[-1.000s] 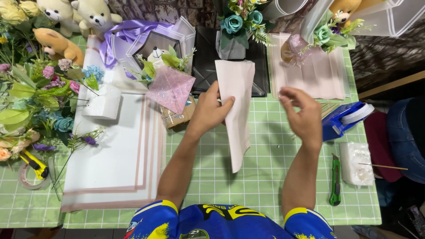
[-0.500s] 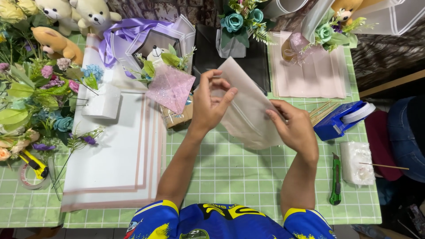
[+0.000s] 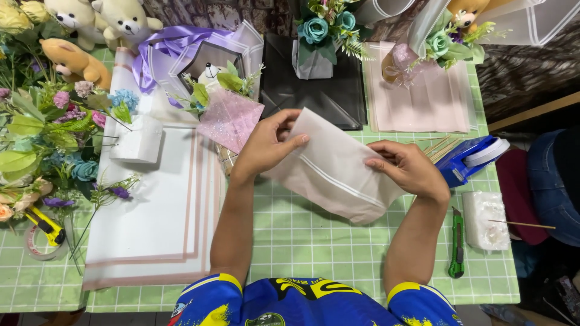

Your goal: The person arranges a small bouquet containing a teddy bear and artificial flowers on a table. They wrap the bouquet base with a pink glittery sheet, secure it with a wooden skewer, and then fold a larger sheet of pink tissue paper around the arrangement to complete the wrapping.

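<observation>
green checked tablecloth (image 3: 314,241) covers the work table, crowded along its far edge.

far left: loose artificial flowers (image 3: 42,133), mixed colours; count cannot be told. three plush bears (image 3: 99,24), two cream and one tan. one yellow utility knife (image 3: 43,224) lying beside one roll of clear tape (image 3: 41,246).

left of centre: one stack of white wrapping sheets with pink borders (image 3: 157,223), long axis running near to far. one white foam block (image 3: 138,140) resting on it. one purple ribbon (image 3: 175,48) behind. one pink glittered wrap (image 3: 231,121) holding green sprigs.

centre: one folded translucent white sheet (image 3: 332,172) with a double stripe, held just above the cloth between both hands. its long axis runs from upper left to lower right; the rounded fold points to the lower right, toward the person. left hand (image 3: 266,145) is pinched on the sheet's upper left corner, thumb on top. behind it, one black tray (image 3: 314,90) carrying one teal rose arrangement (image 3: 323,30).

right of centre: right hand (image 3: 408,169) is clamped on the sheet's right edge, fingers curled over it. one stack of pale pink paper (image 3: 435,102) behind.

right: one blue tape dispenser (image 3: 471,160), a few wooden skewers (image 3: 438,145) just beside it, one green utility knife (image 3: 457,241), one white foam piece (image 3: 486,220) with one skewer lying across it.
</observation>
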